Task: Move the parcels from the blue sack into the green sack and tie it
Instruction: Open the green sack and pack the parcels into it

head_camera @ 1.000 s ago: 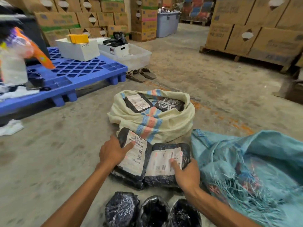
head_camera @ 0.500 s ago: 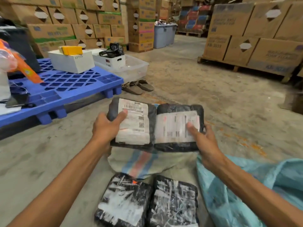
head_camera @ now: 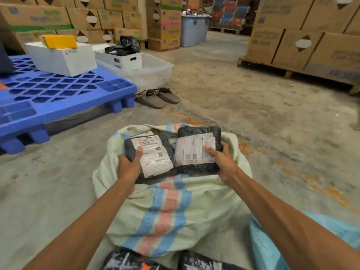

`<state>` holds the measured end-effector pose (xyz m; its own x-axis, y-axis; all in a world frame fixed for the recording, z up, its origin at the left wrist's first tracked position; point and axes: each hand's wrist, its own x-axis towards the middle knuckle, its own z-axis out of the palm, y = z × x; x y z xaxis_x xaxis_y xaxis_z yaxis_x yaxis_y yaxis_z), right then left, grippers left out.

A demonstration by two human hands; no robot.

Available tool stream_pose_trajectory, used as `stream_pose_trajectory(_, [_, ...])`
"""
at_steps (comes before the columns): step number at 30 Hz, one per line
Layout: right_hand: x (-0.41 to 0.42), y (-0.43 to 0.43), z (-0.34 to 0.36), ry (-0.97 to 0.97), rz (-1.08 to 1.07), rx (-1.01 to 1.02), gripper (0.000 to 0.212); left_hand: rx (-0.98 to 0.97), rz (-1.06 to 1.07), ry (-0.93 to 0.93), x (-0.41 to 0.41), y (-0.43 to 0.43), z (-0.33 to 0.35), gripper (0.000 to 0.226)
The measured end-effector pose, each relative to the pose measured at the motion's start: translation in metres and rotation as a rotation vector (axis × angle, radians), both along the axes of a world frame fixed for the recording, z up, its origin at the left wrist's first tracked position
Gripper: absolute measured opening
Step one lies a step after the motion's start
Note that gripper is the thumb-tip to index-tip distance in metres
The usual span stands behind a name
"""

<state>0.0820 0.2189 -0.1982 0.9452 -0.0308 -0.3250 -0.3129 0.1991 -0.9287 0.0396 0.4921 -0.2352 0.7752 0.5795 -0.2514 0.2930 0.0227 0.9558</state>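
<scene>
The pale green sack [head_camera: 171,211] with blue and pink stripes lies on the floor in front of me, mouth facing away. Over its open mouth my left hand [head_camera: 127,166] grips a black parcel with a white label [head_camera: 153,154] by its left edge. My right hand [head_camera: 222,162] grips a second black labelled parcel [head_camera: 196,149] by its right edge. The two parcels sit side by side, touching. A corner of the blue sack [head_camera: 272,248] shows at the lower right. More black parcels [head_camera: 128,262] lie on the floor at the bottom edge.
A blue plastic pallet [head_camera: 58,98] with white boxes [head_camera: 62,57] stands at the left. A clear tub [head_camera: 150,75] and a pair of sandals [head_camera: 157,96] lie beyond it. Stacked cartons on a wooden pallet [head_camera: 303,45] fill the right. Bare concrete floor lies between.
Both hands lifted the two parcels off the floor pile, carried them forward and lowered them to the green sack's mouth.
</scene>
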Motion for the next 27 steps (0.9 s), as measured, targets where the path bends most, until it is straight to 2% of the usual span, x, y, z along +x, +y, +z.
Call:
stream_pose_trajectory(2, [-0.011,-0.005,-0.014,0.107,0.075,0.014,0.044,0.033,-0.043,-0.02,-0.016,0.011,-0.012,0.047])
stream_pose_trajectory(4, [-0.023,-0.01,-0.016,0.215,0.168,0.025,0.033,0.052,-0.115,-0.033,-0.031,0.022,-0.013,0.041])
stream_pose_trajectory(7, [-0.038,-0.018,-0.013,0.336,0.294,-0.016,0.029,0.052,-0.232,0.061,-0.046,0.041,-0.01,0.054])
stream_pose_trajectory(11, [-0.06,-0.026,-0.011,0.362,0.397,-0.167,0.024,0.338,-0.381,0.263,-0.063,0.055,-0.001,0.073])
stream_pose_trajectory(13, [-0.061,-0.031,-0.013,0.356,0.489,-0.311,0.045,0.388,-0.527,0.363,-0.069,0.052,0.005,0.063])
stream_pose_trajectory(15, [-0.058,-0.037,-0.024,0.311,0.617,-0.527,0.095,0.4,-0.648,0.454,-0.08,0.049,0.006,0.041])
stream_pose_trajectory(16, [-0.052,-0.041,-0.043,0.291,0.633,-0.637,0.119,0.416,-0.681,0.473,-0.086,0.048,0.004,0.038])
stream_pose_trajectory(17, [-0.057,-0.037,-0.048,0.271,0.625,-0.721,0.126,0.433,-0.684,0.47,-0.091,0.048,-0.004,0.05])
stream_pose_trajectory(18, [-0.063,-0.032,-0.052,0.235,0.606,-0.788,0.12,0.456,-0.649,0.442,-0.096,0.049,-0.013,0.061])
stream_pose_trajectory(20, [-0.09,-0.013,-0.038,0.131,0.529,-0.947,0.093,0.491,-0.516,0.388,-0.103,0.045,-0.025,0.063])
stream_pose_trajectory(22, [-0.107,-0.002,-0.032,0.172,0.54,-1.023,0.08,0.563,-0.414,0.4,-0.11,0.035,-0.026,0.064])
stream_pose_trajectory(24, [-0.115,0.001,-0.033,0.228,0.55,-1.013,0.074,0.674,-0.377,0.446,-0.11,0.026,-0.023,0.064])
stream_pose_trajectory(27, [-0.122,0.004,-0.04,0.238,0.467,-1.028,0.088,0.791,-0.383,0.469,-0.109,0.021,-0.017,0.064])
